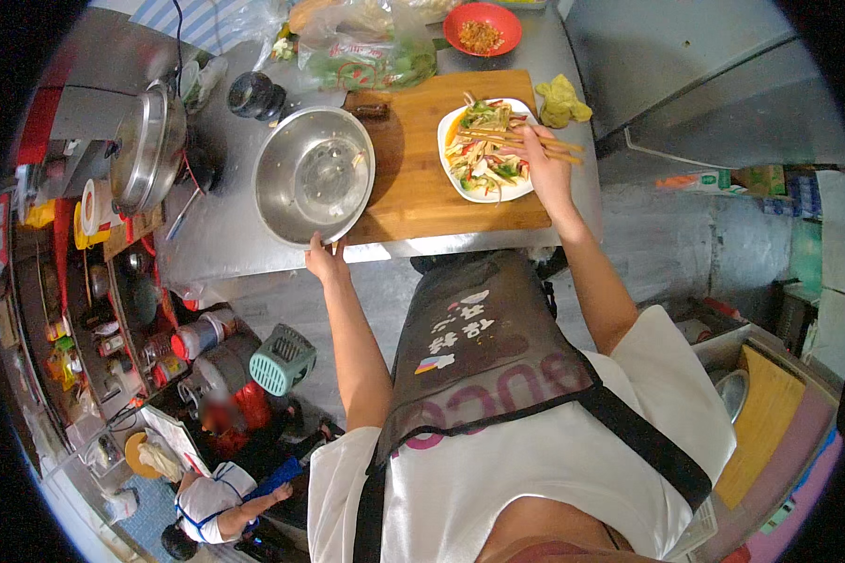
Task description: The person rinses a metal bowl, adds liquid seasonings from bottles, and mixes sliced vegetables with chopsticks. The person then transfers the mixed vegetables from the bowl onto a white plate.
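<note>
My left hand [327,260] grips the near rim of a round stainless steel bowl [282,176], which is tilted and holds only small food scraps. The bowl stands beside and partly over a wooden cutting board [408,204]. In my right hand [543,162] is a pair of wooden chopsticks [489,135], their tips over the food. Beneath them a white square plate [475,195] bears a mix of pale strips, green vegetables [507,171] and red pieces. The plate sits on the right part of the board. The handle of a knife [372,110] shows at the board's far left.
A red bowl of chopped seasoning [491,21], a plastic bag of greens [373,60], a yellow cloth [562,102] and a dark jar [250,95] surround the board. Metal pans [148,155] stand left. Another person [218,503] is at the lower left, near a green plastic basket [282,359].
</note>
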Demonstrator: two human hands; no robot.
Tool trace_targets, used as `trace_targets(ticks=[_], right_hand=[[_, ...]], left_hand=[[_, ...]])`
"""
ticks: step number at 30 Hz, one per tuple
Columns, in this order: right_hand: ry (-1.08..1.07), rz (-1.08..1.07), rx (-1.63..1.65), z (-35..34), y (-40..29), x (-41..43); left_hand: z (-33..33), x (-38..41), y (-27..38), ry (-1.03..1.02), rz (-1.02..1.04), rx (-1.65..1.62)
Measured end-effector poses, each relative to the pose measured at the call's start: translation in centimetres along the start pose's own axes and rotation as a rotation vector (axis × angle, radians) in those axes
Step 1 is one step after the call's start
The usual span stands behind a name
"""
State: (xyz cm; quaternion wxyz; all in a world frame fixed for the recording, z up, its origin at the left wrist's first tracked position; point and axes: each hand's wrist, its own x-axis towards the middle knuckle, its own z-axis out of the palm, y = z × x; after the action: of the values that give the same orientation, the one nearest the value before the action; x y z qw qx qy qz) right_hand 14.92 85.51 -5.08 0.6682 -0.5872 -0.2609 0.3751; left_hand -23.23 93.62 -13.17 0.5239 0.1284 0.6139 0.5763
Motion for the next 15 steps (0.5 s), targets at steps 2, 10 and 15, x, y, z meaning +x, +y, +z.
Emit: trace_targets(ticks=[2,10,15], right_hand=[[0.014,0.064,0.016,-0.3,1.3,2.2],[0.082,0.043,0.041,-1.5,2.1,9.7],[0.112,0.217,0.01,-1.7,3.4,10.2]], left_hand=[[0.8,-0.8,0.1,-0.03,-0.022,-0.071],[-0.6,1.7,0.9,-0.066,-0.08,-0.225],[-0.7,4.1,2.3,-0.154,-0.013,-0.165]])
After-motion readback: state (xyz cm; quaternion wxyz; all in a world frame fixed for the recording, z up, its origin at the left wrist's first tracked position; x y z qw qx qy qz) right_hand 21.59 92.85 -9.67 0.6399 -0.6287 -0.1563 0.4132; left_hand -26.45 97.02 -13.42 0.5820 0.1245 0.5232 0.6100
